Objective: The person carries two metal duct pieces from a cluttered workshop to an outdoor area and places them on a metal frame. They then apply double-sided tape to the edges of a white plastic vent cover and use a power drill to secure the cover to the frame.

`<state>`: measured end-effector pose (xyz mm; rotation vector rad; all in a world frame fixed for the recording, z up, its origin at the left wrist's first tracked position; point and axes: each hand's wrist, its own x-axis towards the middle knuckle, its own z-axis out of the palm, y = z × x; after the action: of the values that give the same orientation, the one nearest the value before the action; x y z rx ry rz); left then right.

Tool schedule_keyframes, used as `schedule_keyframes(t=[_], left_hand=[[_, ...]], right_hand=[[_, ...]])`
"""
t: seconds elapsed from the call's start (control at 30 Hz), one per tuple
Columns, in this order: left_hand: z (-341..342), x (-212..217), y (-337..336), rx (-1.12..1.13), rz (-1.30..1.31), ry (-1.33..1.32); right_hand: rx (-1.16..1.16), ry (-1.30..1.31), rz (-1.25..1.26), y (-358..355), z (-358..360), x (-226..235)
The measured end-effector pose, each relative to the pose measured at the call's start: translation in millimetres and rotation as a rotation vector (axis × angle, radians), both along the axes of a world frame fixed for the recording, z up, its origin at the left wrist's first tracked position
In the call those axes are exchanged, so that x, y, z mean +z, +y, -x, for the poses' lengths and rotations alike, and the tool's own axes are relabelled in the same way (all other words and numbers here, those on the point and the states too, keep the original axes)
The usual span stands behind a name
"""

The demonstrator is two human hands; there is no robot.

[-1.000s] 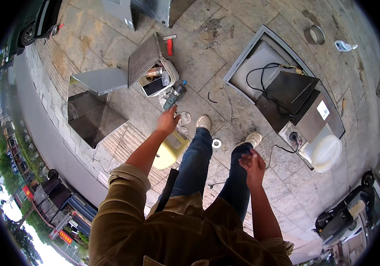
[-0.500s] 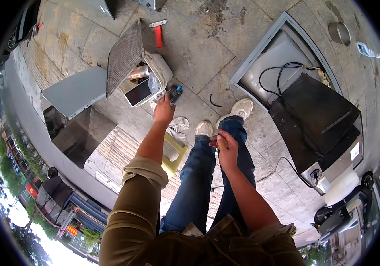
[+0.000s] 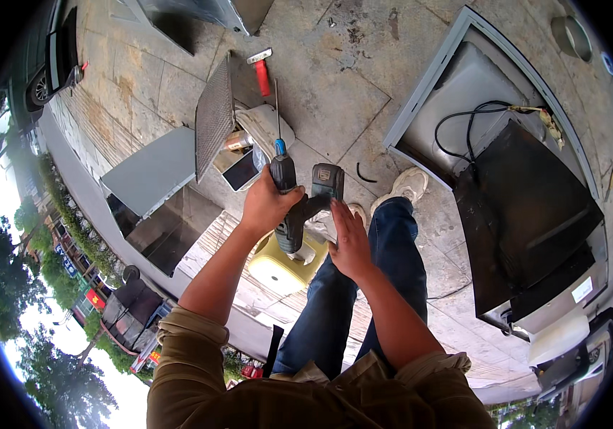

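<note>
- The left hand closes firmly around the body of a dark cordless drill, forearm reaching up and away from the torso, sleeve rolled to the elbow.
- The drill's long bit points up and away from the grip, towards a red-handled hammer on the paving.
- The right hand lies open, fingers extended, flat against the drill's handle just right of the grip, holding nothing.
- A yellow stool sits directly beneath the grip.
</note>
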<state>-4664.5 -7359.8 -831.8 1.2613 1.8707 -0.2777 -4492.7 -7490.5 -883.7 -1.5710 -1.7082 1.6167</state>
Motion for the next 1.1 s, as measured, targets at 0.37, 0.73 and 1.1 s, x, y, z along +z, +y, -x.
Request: schedule_keyframes(t=[0.37,0.73,1.1], left_hand=[[-89.1,-7.7,84.7,0.136,0.259,-0.455],[-30.5,-301.6,238.9,0.182,-0.077,-0.277],[-52.2,-443.9,282.0,0.209,-0.179,0.008]], right_hand=[[-0.536,0.301,0.113,81.1,-43.5,-2.9],[-0.95,0.235,0.302,112.4,-67.1,-45.8],[-0.881,-0.12,0.428,118.6,-19.4,-57.6]])
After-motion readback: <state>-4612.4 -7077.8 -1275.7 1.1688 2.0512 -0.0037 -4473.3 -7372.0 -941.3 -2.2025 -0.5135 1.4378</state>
